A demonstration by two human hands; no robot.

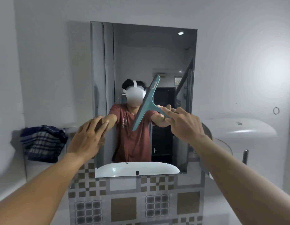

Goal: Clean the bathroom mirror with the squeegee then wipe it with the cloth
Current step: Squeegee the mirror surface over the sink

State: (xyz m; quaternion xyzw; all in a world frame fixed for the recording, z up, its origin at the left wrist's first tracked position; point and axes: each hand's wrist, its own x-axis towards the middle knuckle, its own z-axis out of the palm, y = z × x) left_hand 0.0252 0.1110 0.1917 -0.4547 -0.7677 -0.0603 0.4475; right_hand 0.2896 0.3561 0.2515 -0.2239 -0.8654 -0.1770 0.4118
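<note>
Right hand (185, 125) grips the squeegee (145, 103) against the mirror (141, 54); left hand (87, 137) rests open at its edge. Its tilted blade risks leaving streaks.

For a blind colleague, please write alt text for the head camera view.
The right hand holds a teal squeegee tilted against the bathroom mirror, while the left hand rests on the mirror's left edge. A folded checked cloth lies at the left.
</note>
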